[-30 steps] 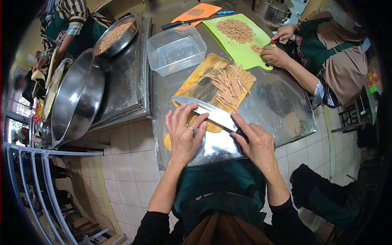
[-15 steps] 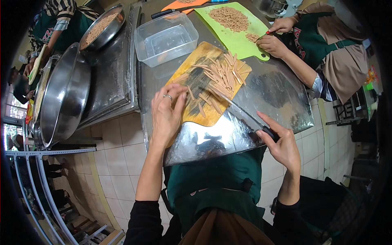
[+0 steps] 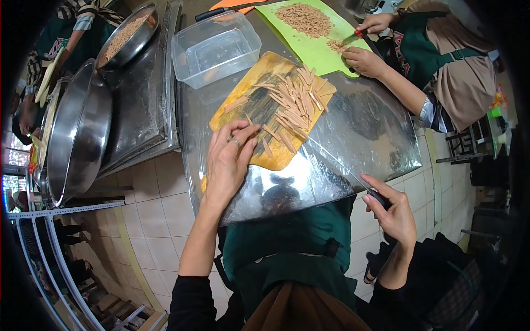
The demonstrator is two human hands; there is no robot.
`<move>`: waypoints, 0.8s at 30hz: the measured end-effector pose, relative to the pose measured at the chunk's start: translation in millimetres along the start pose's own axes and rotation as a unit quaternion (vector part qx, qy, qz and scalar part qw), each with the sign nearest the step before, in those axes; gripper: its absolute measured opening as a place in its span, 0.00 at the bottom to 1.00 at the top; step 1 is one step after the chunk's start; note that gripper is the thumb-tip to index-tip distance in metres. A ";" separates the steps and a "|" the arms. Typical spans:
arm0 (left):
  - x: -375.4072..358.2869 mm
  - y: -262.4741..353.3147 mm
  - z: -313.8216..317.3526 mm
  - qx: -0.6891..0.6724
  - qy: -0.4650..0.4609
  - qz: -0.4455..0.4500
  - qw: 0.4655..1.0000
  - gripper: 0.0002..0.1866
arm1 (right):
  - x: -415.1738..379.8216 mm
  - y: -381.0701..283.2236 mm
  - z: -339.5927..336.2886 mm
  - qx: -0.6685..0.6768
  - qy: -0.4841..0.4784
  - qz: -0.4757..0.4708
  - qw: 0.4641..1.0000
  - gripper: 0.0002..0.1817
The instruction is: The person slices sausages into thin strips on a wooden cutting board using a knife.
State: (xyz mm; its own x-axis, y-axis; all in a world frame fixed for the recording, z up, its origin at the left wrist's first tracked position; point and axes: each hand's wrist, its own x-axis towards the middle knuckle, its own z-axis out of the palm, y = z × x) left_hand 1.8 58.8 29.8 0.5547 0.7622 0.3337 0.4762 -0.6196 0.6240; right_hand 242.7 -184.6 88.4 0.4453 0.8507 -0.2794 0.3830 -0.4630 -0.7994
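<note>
My right hand [image 3: 391,214] is closed round the black handle of a knife [image 3: 338,161], whose blade points up and left to the near right edge of the wooden board [image 3: 243,80]. On that yellow, dark-stained board lies a heap of thin light-brown strips [image 3: 298,102], with several loose ones nearer me. My left hand [image 3: 229,157] rests over the board's lower left part, fingers bent and thumb near the index finger. A small strip [image 3: 249,118] shows at its fingertips; whether they grip it is unclear.
Behind the board stands a clear plastic box [image 3: 215,49]. A co-worker's hands [image 3: 364,59] cut brown pieces on a green mat [image 3: 281,33] at the right. Large steel bowls [image 3: 80,132] stand at the left, where another person works. A black-handled knife [image 3: 212,15] lies behind the box.
My right hand and knife have moved right and towards me, away from the strips. My left fingers have shifted slightly over the board. The view has shifted a little.
</note>
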 end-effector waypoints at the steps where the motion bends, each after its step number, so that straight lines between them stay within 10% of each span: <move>1: 7.3 3.4 0.0 0.012 -0.015 0.017 1.000 0.12 | -1.5 2.8 1.2 0.005 0.005 -0.003 1.000 0.23; 8: 48.4 -16.1 11.4 0.084 -0.136 0.157 0.975 0.11 | -9.3 0.3 7.6 0.029 0.004 0.021 0.999 0.23; 11: 48.7 -6.0 3.0 0.066 -0.132 0.104 0.984 0.10 | -11.1 1.3 9.0 0.045 0.007 0.021 0.999 0.23; 14: 36.8 14.2 -13.7 -0.095 -0.155 -0.131 0.975 0.10 | -9.9 1.9 14.7 0.043 -0.003 -0.003 0.999 0.22; 24: -16.8 -6.9 -22.0 -0.371 -0.040 -0.270 0.888 0.11 | 3.5 -19.7 28.5 -0.111 -0.065 -0.099 0.987 0.19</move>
State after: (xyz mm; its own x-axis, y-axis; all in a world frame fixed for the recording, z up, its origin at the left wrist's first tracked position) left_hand -25.8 54.4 35.5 0.4429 0.8767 -0.1878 0.1222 0.1485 0.9813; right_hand 213.6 -165.4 88.0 0.2422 0.9481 -0.2061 0.6268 -0.3151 -0.7126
